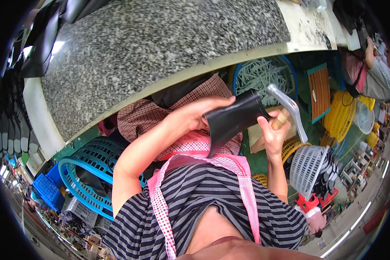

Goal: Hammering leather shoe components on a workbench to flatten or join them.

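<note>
A black sheet piece, smooth and leather-like, is bent into a curve in front of my body. My left hand grips it by its left side, thumb and fingers closed on the edge. In my right hand is a hammer with a long curved metal head and a short wooden handle, mostly covered by my fingers. The hammer head stands up on the far right of the piece. My right fingertips also meet the piece's right edge. Both hands are above my lap, off the table.
A speckled stone tabletop lies ahead. Beneath its edge stands a blue-rimmed basket of pale strips. Turquoise, white and yellow baskets flank me. Dark pieces hang at left; another person sits at far right.
</note>
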Demonstrator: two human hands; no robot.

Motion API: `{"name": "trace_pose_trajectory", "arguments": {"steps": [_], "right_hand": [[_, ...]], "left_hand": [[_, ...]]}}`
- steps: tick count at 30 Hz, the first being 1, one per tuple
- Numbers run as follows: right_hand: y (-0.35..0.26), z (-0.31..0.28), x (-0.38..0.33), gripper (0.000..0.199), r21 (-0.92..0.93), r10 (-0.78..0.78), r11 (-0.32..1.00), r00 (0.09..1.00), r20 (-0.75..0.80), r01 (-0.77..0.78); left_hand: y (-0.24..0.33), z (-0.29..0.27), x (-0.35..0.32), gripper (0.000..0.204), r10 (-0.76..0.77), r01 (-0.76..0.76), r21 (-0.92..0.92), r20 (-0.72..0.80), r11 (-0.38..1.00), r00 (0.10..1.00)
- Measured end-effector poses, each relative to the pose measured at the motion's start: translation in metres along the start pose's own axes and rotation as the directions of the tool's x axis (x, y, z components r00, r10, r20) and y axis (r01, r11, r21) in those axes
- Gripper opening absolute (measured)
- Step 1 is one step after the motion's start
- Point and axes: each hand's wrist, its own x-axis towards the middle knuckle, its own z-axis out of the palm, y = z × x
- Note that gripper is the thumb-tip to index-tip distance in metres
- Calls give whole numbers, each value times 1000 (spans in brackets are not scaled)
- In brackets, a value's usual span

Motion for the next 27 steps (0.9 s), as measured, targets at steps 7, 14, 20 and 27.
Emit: {"name": "trace_pose_trajectory", "arguments": {"steps": [7,14,20,27], "right_hand": [[-25,14,20,19,275,-221,944,968,121,182],[-38,33,44,19,520,-154,853,929,337,-47],[-47,53,51,19,524,-185,850,904,386,-50],[-54,59,62,18,377,-435,877,825,361,297]], "left_hand": [[-4,-2,-125,34,577,-578,428,148,695,803],[-179,-110,-301,40,648,-778,595,-676,200,-351],[-360,-230,-343,53,5,-825,422,-891,376,-454],[-174,-176,-363,73,563,397,610,-99,686,-821]]}}
